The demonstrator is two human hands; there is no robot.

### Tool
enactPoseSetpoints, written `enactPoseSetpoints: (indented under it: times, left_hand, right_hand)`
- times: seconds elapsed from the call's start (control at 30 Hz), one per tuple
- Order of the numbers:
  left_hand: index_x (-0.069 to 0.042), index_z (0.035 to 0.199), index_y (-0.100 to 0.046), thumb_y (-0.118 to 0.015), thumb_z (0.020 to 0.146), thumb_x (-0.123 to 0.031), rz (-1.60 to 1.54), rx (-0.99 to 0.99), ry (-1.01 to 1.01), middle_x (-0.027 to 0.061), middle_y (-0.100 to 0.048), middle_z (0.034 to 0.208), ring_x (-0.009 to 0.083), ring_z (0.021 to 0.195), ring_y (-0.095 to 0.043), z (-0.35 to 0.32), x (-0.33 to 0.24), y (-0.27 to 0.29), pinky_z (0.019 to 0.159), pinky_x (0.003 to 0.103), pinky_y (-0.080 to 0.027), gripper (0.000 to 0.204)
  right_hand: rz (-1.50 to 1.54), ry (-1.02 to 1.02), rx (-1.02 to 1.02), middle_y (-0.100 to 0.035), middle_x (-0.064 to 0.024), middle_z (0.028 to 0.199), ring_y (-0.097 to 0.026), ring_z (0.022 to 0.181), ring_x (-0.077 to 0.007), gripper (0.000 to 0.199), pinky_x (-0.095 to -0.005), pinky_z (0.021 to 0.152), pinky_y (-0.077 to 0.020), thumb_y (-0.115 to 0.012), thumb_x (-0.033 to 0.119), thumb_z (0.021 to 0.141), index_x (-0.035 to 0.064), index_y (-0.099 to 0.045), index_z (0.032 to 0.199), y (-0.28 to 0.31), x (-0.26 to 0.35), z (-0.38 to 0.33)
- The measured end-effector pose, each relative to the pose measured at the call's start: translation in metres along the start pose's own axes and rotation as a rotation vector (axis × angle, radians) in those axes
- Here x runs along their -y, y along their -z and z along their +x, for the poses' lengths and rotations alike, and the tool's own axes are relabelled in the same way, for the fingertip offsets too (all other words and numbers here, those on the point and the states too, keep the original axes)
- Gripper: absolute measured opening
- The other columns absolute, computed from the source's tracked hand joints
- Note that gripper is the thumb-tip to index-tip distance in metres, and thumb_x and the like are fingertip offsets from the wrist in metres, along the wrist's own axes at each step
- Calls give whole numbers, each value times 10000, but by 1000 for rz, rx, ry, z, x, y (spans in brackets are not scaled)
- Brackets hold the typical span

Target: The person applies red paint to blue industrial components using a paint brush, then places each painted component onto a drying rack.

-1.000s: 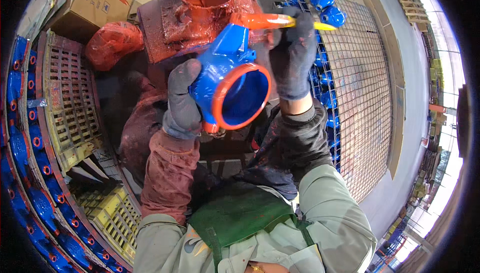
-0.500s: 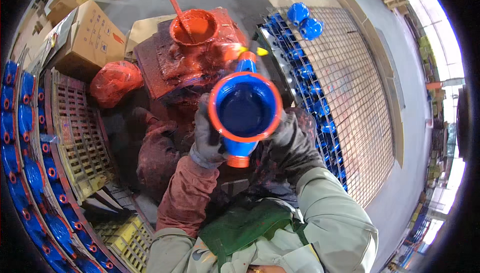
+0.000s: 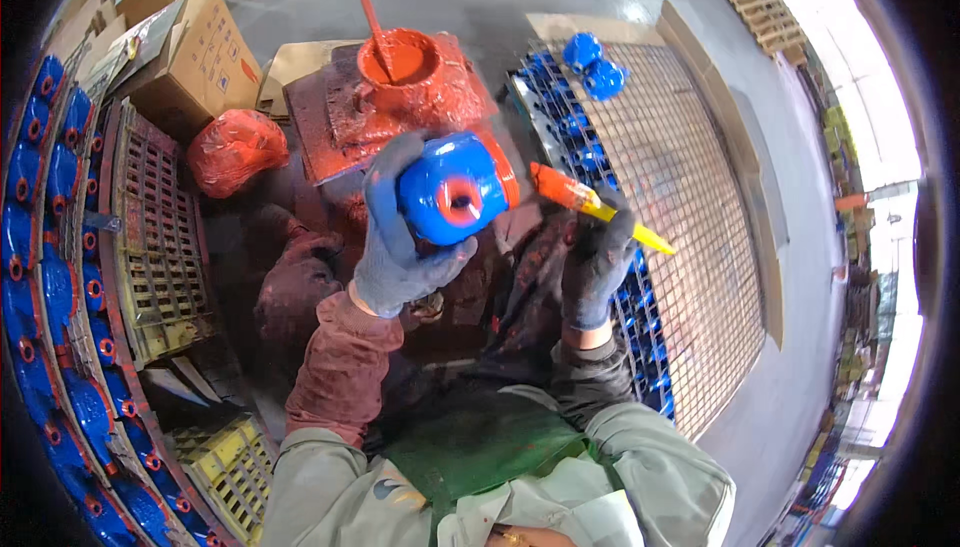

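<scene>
My left hand (image 3: 395,247), in a grey glove, is closed around a blue water meter body (image 3: 435,205). The piece is tilted, with a red-ringed pipe end toward me and its red-painted rim to the right. To the right, my gloved right hand (image 3: 602,262) grips a paintbrush (image 3: 590,203) with a yellow handle and a red-coated tip pointing left. The brush tip is apart from the water meter body. Beyond them stands a red-coated tub (image 3: 436,67) of red paint (image 3: 410,60), with a red stick (image 3: 372,22) leaning in it.
Blue water meter bodies (image 3: 62,282) fill racks at the left, beside a slatted crate (image 3: 160,247). A cardboard box (image 3: 205,62) and a red plastic-wrapped bundle (image 3: 237,152) lie far left. At right, a wire mesh (image 3: 690,187) bears two blue bodies (image 3: 600,77).
The water meter body has turned from open bowl upward to its side and moved slightly left. My right hand has left it and moved right, with the paintbrush now plainly in view.
</scene>
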State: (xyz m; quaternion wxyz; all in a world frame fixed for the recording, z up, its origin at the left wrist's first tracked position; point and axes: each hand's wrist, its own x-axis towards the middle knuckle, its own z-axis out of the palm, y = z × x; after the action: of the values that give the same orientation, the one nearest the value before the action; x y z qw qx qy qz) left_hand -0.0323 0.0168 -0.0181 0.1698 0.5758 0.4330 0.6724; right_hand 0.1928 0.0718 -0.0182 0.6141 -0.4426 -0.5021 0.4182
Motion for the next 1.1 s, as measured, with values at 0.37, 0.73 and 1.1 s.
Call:
enactPoseSetpoints:
  times: [0.37, 0.73, 1.1]
  left_hand:
    - [-313, 1089, -606, -760, 781, -225, 457, 114, -620, 97, -499, 1343, 393, 1240, -503, -52, -76, 7, 1066, 606, -328, 355]
    - [-410, 1136, -570, -851, 618, -265, 816, 398, -686, 16, -457, 1281, 336, 1250, -464, -80, -136, 4, 1079, 580, -337, 606]
    - [-446, 1173, -568, -823, 686, -375, 898, 479, -657, 19, -452, 1287, 315, 1270, -448, -103, -146, -12, 1055, 536, -379, 554]
  right_hand:
    - [237, 326, 224, -619, -136, 893, -566, 778, -189, 212, -310, 669, -459, -573, 194, 910, -8, -590, 972, 23, 85, -44]
    - [186, 287, 245, -658, -149, 874, -567, 675, -146, 185, -271, 542, -455, -564, 158, 889, -14, -617, 931, 59, 98, -52]
    - [-125, 529, 409, -709, -103, 805, -614, 604, -151, 94, -272, 566, -479, -686, 85, 804, 12, -713, 856, 66, 118, -60]
